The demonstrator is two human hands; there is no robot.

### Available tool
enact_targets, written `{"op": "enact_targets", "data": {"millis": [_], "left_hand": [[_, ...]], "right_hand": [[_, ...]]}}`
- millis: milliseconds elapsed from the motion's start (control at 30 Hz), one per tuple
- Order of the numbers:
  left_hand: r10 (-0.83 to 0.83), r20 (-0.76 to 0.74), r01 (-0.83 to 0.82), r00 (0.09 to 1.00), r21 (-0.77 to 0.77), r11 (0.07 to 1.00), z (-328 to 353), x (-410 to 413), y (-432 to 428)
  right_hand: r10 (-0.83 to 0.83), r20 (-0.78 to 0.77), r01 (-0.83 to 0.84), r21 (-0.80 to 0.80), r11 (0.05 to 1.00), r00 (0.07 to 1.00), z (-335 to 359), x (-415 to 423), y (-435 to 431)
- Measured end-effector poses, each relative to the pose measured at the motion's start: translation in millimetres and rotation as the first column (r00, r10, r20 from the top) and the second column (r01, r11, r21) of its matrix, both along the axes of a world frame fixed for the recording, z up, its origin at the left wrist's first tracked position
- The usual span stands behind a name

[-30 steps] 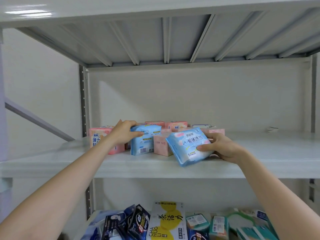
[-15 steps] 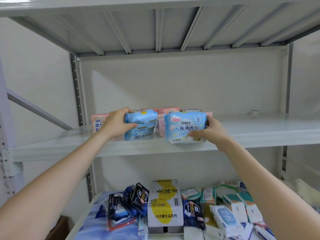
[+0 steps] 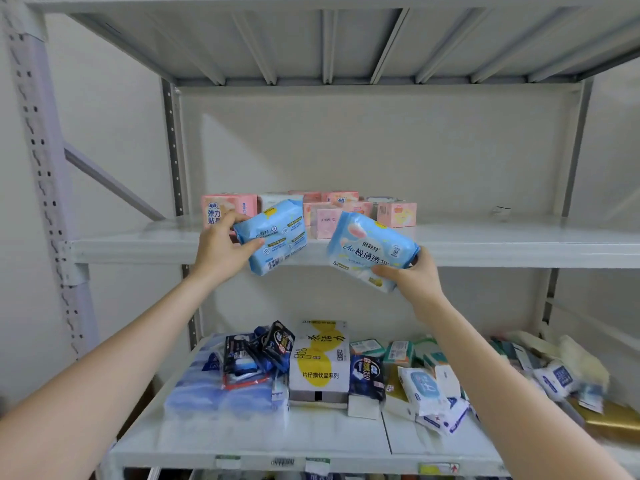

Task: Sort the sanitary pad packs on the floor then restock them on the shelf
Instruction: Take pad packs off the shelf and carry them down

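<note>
My left hand (image 3: 221, 249) grips a light blue pad pack with a barcode (image 3: 277, 237), tilted, at the front edge of the grey middle shelf (image 3: 485, 242). My right hand (image 3: 410, 277) holds a second light blue pack with Chinese print (image 3: 369, 251) from below, in front of and slightly under the shelf edge. Behind them several pink pad boxes (image 3: 396, 213) stand in rows on the shelf, with one pink pack (image 3: 221, 209) at the far left, partly hidden by my left hand.
The lower shelf (image 3: 311, 441) carries mixed goods: dark blue packs (image 3: 273, 348), a white and yellow carton (image 3: 320, 362), white wipe packs (image 3: 424, 389) and blue bundles (image 3: 214, 400). A perforated upright post (image 3: 38, 161) stands left. A small scrap (image 3: 500, 213) lies on the middle shelf at the right.
Both hands have drawn the blue packs back from the shelf toward me and lower; the packs now tilt apart. The view has dropped, showing more of the lower shelf.
</note>
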State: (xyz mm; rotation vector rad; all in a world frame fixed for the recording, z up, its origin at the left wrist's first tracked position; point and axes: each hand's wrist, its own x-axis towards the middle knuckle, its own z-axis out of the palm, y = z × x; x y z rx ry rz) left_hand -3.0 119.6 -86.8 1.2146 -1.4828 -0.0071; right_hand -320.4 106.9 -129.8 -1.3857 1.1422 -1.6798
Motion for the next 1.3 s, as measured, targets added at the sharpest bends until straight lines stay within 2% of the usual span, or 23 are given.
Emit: {"op": "enact_targets", "data": {"millis": [133, 300, 567, 900, 1133, 1300], "left_hand": [[0.023, -0.085, -0.014, 0.996, 0.1, 0.995, -31, -11, 40], [0.025, -0.11, 0.0, 0.994, 0.222, 0.975, -76, -24, 85], [-0.09, -0.268, 0.19, 0.959, 0.377, 0.906, -149, -39, 138], [-0.107, -0.169, 0.189, 0.98, 0.598, 0.779, -274, -60, 207], [-0.102, -0.203, 0.221, 0.974, 0.738, 0.638, -358, -77, 228], [-0.124, -0.179, 0.217, 0.976, 0.789, 0.575, -415, -91, 231]], "right_hand": [[0.039, -0.009, -0.038, 0.051, 0.998, 0.999, -22, -13, 32], [0.068, -0.029, -0.064, 0.135, 0.989, 0.997, -55, -23, 77], [0.071, -0.041, -0.058, 0.261, 0.964, 0.997, -128, -37, 151], [0.038, -0.098, 0.013, 0.475, 0.88, 0.995, -245, -48, 250], [0.023, -0.169, 0.081, 0.581, 0.81, 0.985, -325, -69, 295], [0.041, -0.195, 0.101, 0.667, 0.738, 0.98, -382, -81, 307]]}}
